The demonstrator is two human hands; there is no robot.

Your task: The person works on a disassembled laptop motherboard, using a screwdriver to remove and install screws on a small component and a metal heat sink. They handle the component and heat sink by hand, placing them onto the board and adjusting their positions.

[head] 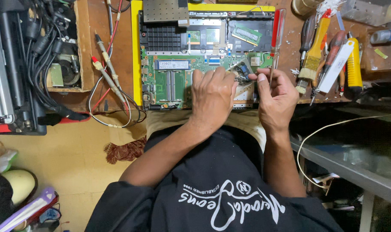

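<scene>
Left hand presses flat on the open laptop at the table's near edge, fingers curled, steadying it. Right hand pinches the red-handled screwdriver upright, tip down beside a small loose part.

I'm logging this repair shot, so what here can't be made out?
Head view:
- Part under the left hand: covered by the hand.
- Screwdriver tip: hidden behind the right hand.
- Laptop board lower right: blocked by both hands.
- Tools at right: overlapping, partly hidden.
</scene>
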